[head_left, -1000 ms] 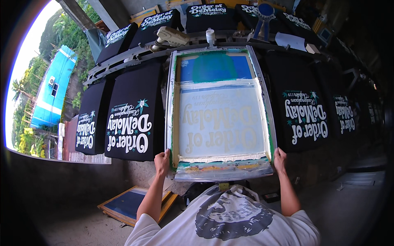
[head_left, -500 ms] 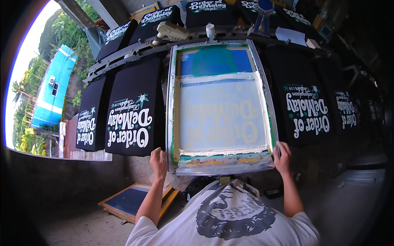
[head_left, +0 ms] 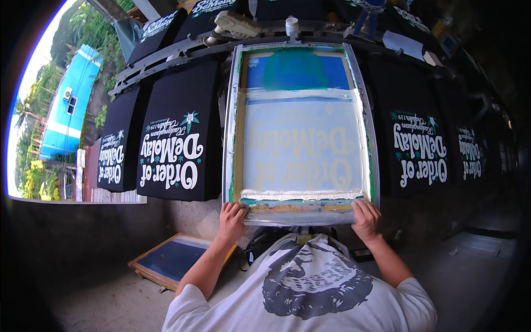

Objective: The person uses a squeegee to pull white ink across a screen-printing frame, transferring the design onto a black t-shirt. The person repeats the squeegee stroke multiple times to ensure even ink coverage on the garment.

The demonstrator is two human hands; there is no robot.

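Observation:
A metal-framed screen printing screen (head_left: 230, 127) lies before me, with pale pasty mesh bearing faint reversed lettering, a blue upper band with a green patch, and a creamy strip along its near end. My left hand (head_left: 232, 220) has its fingers bent over the near left corner of the frame. My right hand (head_left: 365, 220) grips the near right corner the same way. Black shirts (head_left: 174, 91) printed with white lettering and teal leaves lie stretched on platens on both sides of the screen.
Behind the screen run a metal rail (head_left: 138, 71), a beige gun-like tool (head_left: 235, 25), a small white container (head_left: 292, 26) and more shirt platens. Wood-edged screens (head_left: 168, 259) lie on the floor at lower left. An opening at left shows greenery and a blue building (head_left: 69, 102).
Both hands have shifted from the frame's sides inward onto its near corners, loosening and then closing again. The screen now appears higher and slightly farther right in view.

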